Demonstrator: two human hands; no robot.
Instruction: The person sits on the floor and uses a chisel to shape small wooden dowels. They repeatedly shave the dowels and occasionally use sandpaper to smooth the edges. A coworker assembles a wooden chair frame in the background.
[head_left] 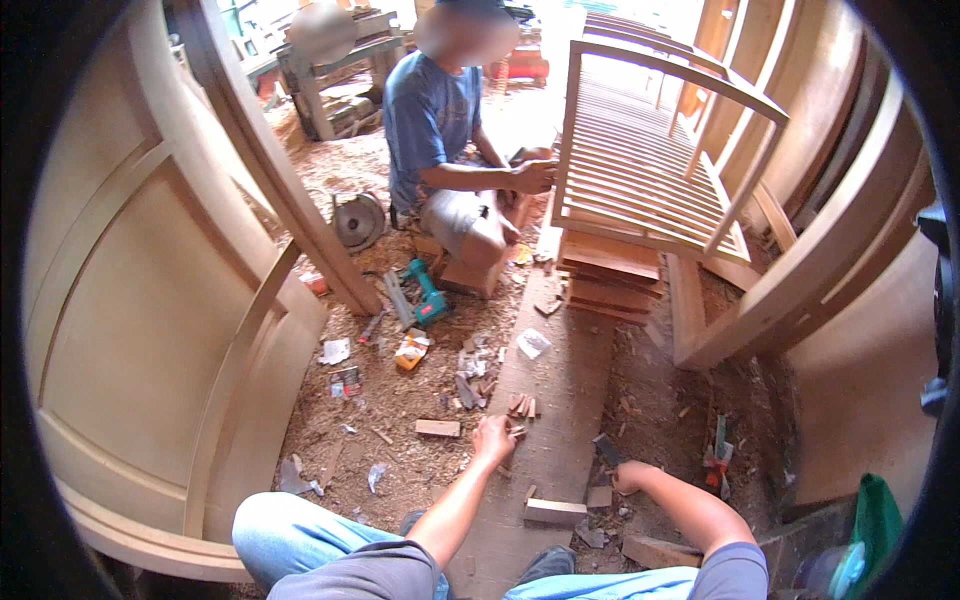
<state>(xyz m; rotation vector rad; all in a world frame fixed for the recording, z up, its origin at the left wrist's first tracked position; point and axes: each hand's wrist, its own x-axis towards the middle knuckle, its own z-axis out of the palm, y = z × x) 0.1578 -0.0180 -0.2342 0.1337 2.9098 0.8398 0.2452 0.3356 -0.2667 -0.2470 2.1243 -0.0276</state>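
Down on a long board (548, 380), my left hand (491, 436) has its fingers closed on small wood pieces (516, 431), beside a little group of short reddish wood strips (522, 407). My right hand (630, 477), to the right of the board, grips a dark flat tool (607, 450). Between my forearms, nearer my knees, lies a pale wood block (555, 512). Another small block (437, 428) rests on the shavings left of my left hand.
Ahead, a person in blue (430, 130) sits beside a slatted wooden frame (650, 190) on stacked boards (610, 290). A teal power tool (425, 300) and a circular saw (358, 220) lie among shavings. Panel doors (130, 300) and timber frames (740, 310) flank me.
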